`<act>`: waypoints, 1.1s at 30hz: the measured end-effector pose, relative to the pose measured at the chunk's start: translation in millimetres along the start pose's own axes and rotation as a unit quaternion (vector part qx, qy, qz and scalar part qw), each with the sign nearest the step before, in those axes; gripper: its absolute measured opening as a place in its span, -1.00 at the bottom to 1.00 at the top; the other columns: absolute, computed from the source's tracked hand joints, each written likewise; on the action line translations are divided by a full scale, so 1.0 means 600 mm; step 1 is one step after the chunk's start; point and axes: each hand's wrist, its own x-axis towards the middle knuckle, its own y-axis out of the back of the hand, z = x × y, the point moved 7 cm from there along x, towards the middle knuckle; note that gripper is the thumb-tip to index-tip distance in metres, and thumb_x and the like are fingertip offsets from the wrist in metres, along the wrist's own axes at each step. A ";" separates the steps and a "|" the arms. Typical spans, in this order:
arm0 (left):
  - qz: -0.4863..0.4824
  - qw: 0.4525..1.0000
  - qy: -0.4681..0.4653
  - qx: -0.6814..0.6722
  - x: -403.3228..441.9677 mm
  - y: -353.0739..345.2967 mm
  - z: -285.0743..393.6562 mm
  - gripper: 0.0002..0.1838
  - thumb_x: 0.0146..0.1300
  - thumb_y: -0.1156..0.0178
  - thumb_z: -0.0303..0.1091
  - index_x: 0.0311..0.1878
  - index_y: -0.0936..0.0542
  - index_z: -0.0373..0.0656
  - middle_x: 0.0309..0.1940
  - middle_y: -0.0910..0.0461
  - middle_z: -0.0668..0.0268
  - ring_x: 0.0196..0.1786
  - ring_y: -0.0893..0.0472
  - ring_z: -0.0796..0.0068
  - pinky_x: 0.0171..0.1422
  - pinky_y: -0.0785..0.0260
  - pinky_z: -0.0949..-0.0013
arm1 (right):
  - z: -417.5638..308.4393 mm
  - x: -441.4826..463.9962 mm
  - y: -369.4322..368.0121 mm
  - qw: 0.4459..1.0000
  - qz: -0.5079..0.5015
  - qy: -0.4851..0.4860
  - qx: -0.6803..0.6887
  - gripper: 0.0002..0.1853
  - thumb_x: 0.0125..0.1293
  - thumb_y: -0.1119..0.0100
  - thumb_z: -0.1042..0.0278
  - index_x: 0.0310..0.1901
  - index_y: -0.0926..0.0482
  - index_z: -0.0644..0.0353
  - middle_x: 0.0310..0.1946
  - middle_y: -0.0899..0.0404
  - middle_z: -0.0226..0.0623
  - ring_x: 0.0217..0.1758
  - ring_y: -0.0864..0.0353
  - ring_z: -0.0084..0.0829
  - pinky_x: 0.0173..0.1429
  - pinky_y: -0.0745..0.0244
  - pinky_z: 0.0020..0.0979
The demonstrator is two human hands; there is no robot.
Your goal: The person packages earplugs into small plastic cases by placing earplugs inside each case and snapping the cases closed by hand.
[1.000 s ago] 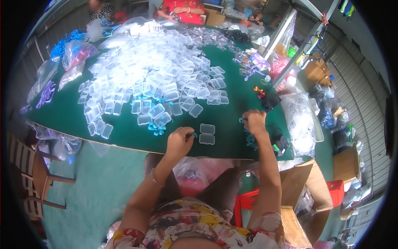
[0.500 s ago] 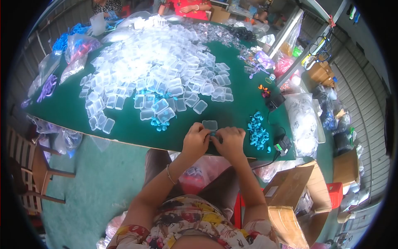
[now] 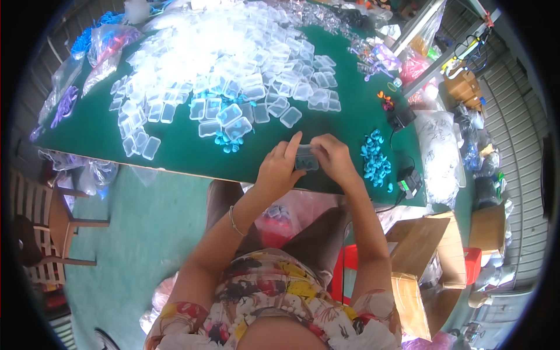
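Between my two hands is a small clear plastic box (image 3: 307, 158), just over the table's near edge. My left hand (image 3: 276, 169) grips its left side, thumb at the lower corner and forefinger pointing up. My right hand (image 3: 335, 160) is closed on the box's upper right side, its fingers curled over the edge. Whether anything lies inside the box is hard to make out. To the right of my right hand lies a heap of small blue pieces (image 3: 376, 158). More blue pieces (image 3: 229, 142) lie beyond my left hand, partly under similar boxes (image 3: 238, 128).
A large pile of clear boxes (image 3: 216, 70) covers much of the green table (image 3: 326, 125). At the right edge lie a black adapter (image 3: 409, 182) with a cable and a filled plastic bag (image 3: 438, 157). An open cardboard carton (image 3: 423, 262) stands below; a wooden chair (image 3: 61, 224) is at left.
My hands have gone from pinching a small blue piece in front of the box to holding the box itself. The view has tilted down and shifted slightly.
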 end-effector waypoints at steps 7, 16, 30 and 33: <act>0.022 0.989 -0.108 0.097 0.000 -0.017 0.006 -0.70 0.10 -0.34 -0.30 -0.11 -0.55 -0.15 -0.25 -0.41 0.23 -0.16 -0.54 0.18 -0.11 -0.45 0.20 | -0.043 -0.048 0.000 0.992 0.063 0.096 -0.059 -0.69 0.04 -0.37 0.54 -0.14 -0.56 0.26 -0.23 -0.51 -0.11 -0.22 -0.58 -0.10 -0.16 -0.52 -0.22; -0.089 0.989 -0.113 -0.045 -0.095 0.022 0.027 -0.78 0.15 -0.30 -0.29 -0.20 -0.58 -0.17 -0.33 -0.46 0.21 -0.19 -0.55 0.15 -0.19 -0.44 0.16 | -0.087 -0.124 -0.024 0.997 -0.071 0.000 0.041 -0.71 0.02 -0.42 0.43 -0.20 -0.59 0.22 -0.37 -0.51 -0.19 -0.31 -0.54 -0.13 -0.25 -0.47 -0.23; -0.337 0.873 0.209 0.286 -0.302 -0.218 -0.315 -0.78 0.06 -0.20 -0.32 -0.20 -0.64 -0.10 -0.13 -0.62 0.11 -0.09 -0.66 0.12 -0.04 -0.53 0.17 | 0.250 -0.393 -0.453 0.892 -0.391 -0.224 0.034 -0.28 0.20 -0.27 -0.03 0.33 -0.35 0.14 0.14 -0.48 0.17 0.28 -0.45 0.02 0.32 -0.38 -0.18; -0.245 0.902 0.271 0.228 -0.310 -0.174 -0.331 -0.81 0.03 -0.16 -0.40 -0.24 -0.63 -0.12 -0.19 -0.63 0.08 -0.15 -0.66 0.04 -0.09 -0.54 0.10 | 0.289 -0.359 -0.440 0.884 -0.318 -0.304 -0.159 -0.18 0.16 -0.30 -0.09 0.37 -0.29 0.16 0.21 -0.41 0.21 0.36 -0.34 0.06 0.39 -0.28 -0.12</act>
